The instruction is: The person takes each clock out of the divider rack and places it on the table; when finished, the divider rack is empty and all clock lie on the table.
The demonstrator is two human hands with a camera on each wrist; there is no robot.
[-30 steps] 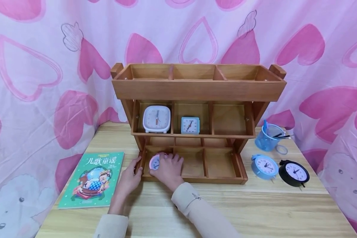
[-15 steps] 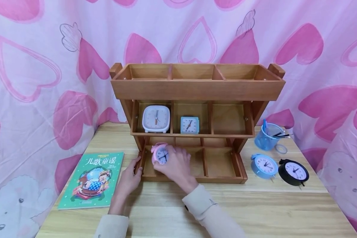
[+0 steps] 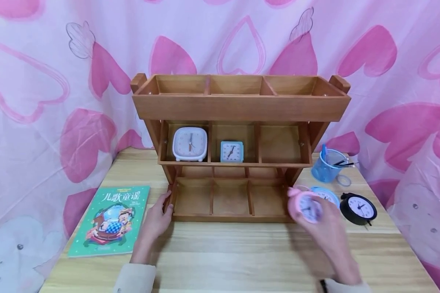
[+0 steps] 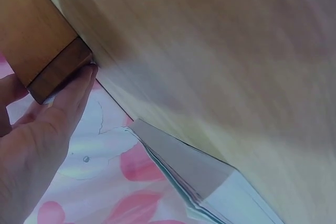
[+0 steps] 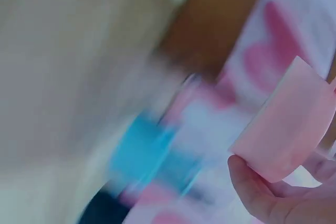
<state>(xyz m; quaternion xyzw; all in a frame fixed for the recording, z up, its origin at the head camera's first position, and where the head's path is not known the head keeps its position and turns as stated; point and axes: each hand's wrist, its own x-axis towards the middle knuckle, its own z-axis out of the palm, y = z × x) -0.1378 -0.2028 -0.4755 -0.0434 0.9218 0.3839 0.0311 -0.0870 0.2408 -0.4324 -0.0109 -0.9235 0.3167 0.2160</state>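
Right hand (image 3: pixel 324 228) wrapped round the pink alarm clock (image 3: pixel 305 205), held up just off the right end of the wooden shelf unit (image 3: pixel 238 106), over the worktop (image 3: pixel 242 260) and right in front of the blue alarm clock (image 3: pixel 330 195). Right wrist view all motion blur, only pink casing (image 5: pixel 286 124) and fingertips (image 5: pixel 257 192) readable. Left hand (image 3: pixel 157 217) flat-ish against the unit's bottom left corner, fingers fairly straight, thumb (image 4: pixel 71 98) on the wood edge, holding nothing.

Doing this bit well, probably: keep that left hand bracing the frame so nothing wobbles, keep the pink clock face-out and level, and watch the gap, because blue clock and black alarm clock (image 3: pixel 358 208) sit close together there and a careless set-down could knock either one. Firm grip on the casing rather than the bells or legs, seems safest.

Containers:
- Top tier: 3 compartments, nothing visible inside.
- Middle tier: 3 compartments. Left one has the white square clock (image 3: pixel 190 143), middle one the small teal square clock (image 3: pixel 231 151), right one bare.
- Bottom tier: 3 compartments, all bare.
- Blue pen cup (image 3: pixel 328 166) to the right of the unit, a few pens in it, tape roll (image 3: pixel 344 180) just beside.

Green picture book (image 3: pixel 110 219) lying flat on the left.
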